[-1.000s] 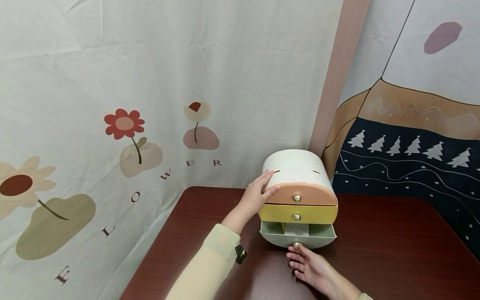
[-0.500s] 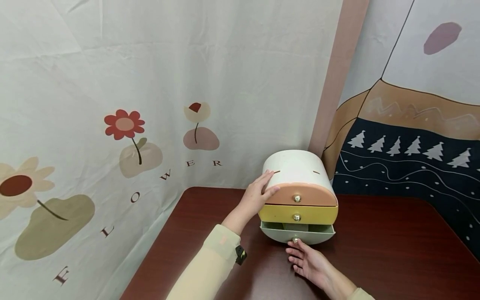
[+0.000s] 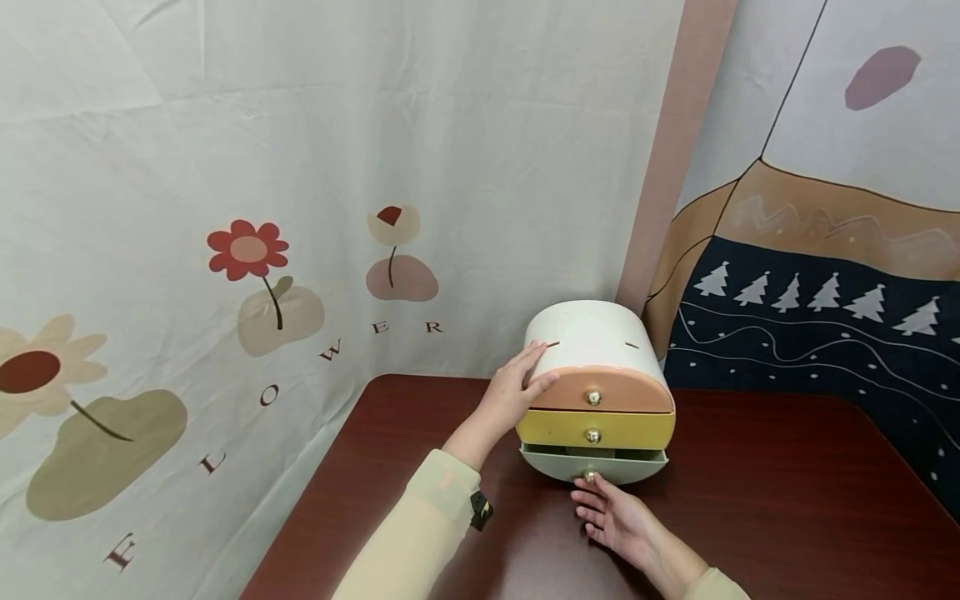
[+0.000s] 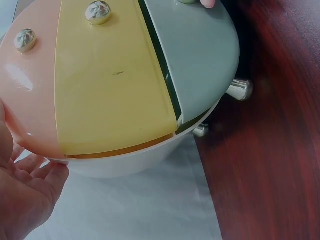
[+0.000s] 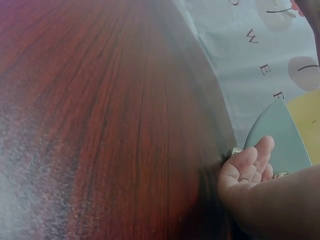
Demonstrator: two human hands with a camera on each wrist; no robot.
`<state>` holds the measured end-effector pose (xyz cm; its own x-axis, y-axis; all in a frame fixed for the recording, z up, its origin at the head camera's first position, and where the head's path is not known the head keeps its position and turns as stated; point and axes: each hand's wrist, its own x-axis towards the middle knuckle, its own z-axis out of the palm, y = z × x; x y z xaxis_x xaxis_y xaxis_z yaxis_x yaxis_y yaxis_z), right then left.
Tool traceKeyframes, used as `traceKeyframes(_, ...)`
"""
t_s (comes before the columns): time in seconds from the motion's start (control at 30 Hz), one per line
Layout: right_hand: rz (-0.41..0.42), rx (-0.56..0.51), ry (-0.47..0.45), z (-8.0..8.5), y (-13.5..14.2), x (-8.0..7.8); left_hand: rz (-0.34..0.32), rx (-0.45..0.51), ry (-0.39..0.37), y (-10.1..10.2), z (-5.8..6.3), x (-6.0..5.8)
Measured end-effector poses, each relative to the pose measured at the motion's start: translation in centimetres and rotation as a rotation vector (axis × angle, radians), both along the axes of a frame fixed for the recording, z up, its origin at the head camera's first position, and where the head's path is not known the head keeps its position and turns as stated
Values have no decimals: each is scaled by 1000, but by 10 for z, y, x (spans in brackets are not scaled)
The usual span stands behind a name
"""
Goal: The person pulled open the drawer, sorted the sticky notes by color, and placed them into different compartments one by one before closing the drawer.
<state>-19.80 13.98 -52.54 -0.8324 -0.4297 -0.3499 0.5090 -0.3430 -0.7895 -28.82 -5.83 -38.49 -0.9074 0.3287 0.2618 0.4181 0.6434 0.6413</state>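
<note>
A small rounded drawer cabinet with a white shell (image 3: 592, 329) stands on the table. Its top drawer is peach (image 3: 637, 389) and its middle drawer yellow (image 3: 645, 431); both are shut. The bottom green drawer (image 3: 633, 470) sticks out slightly, leaving a dark gap above its front, seen too in the left wrist view. My left hand (image 3: 510, 393) rests against the shell's left side near the peach drawer, fingers fairly straight. With thumb and index finger my right hand (image 3: 624, 523) pinches the round metallic knob (image 3: 589, 477) of the green drawer, the other fingers spread loosely.
The dark red wooden table (image 3: 772, 500) extends around the cabinet. Behind it hangs a pale curtain (image 3: 487, 167) with printed flowers, and a patterned cloth with trees (image 3: 810, 333) is at the right. Short metallic feet (image 4: 240, 90) support the cabinet.
The green drawer has slid inward, away from me, and its inside has become mostly hidden. My right hand has moved forward with its knob; my left hand has stayed in place.
</note>
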Motion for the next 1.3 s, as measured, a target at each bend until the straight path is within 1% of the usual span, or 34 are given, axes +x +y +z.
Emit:
traceKeyframes(0.2, 2, 10, 5, 0, 0, -4, -2, -6, 11, 0, 0, -1)
traceKeyframes(0.47, -14, 37, 24, -1, 0, -7, -10, -8, 3, -1, 1, 1)
traceKeyframes(0.67, -32, 61, 20, 0, -1, -9, -13, -9, 8, -1, 1, 1)
traceKeyframes(0.93, -33, 82, 16, 1, 0, -13, -10, -14, 25, -2, 3, 1)
traceKeyframes(1.13, -43, 93, 8, 0, 2, -16, -14, -19, 18, -2, 2, -1)
traceKeyframes(1.3, -33, 87, 10, -1, 3, -18, -16, -17, 15, -2, 2, -1)
